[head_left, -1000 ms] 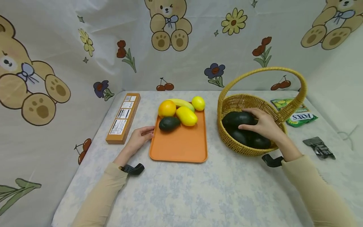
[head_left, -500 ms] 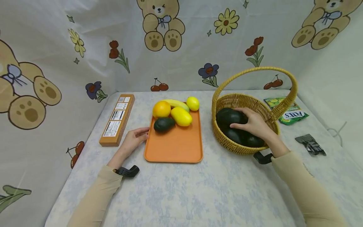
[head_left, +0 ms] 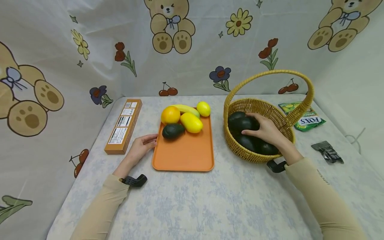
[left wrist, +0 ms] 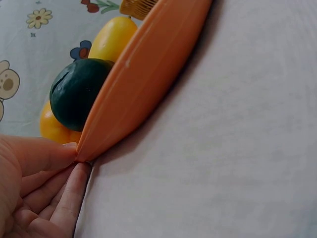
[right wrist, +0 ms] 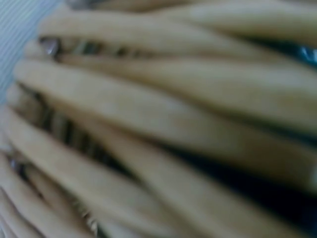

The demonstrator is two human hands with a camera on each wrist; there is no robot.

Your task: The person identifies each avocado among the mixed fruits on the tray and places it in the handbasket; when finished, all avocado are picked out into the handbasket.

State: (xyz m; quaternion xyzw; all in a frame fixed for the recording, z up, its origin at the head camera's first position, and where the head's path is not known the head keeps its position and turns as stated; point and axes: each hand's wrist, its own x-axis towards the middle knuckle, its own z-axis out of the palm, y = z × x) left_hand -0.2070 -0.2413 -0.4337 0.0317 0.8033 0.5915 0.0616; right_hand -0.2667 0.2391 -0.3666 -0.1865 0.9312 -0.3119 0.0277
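Note:
My left hand (head_left: 139, 150) pinches the left rim of an orange tray (head_left: 183, 156); in the left wrist view the thumb is on top and a finger beneath the tray's edge (left wrist: 143, 74). A dark green avocado (head_left: 173, 131) lies on the tray beside an orange (head_left: 170, 115), a yellow mango (head_left: 191, 122), a banana (head_left: 187, 109) and a lemon (head_left: 203, 108). Inside a wicker basket (head_left: 246, 156), my right hand (head_left: 265, 130) grips a dark avocado (head_left: 243, 123), thumb at the front and fingers behind. More dark avocados (head_left: 267, 148) lie under and behind it. The right wrist view shows blurred wicker (right wrist: 148, 99).
The basket's tall handle (head_left: 270, 71) arches over the right forearm side. A long cardboard box (head_left: 123, 126) lies left of the tray. Right of the basket are a green FOX'S bag (head_left: 309, 121) and a small black packet (head_left: 327, 152). A patterned cloth backs the table.
The head view has turned slightly right. My right hand has shifted the gripped avocado a little, and another avocado shows behind it. The left hand stays on the tray's rim.

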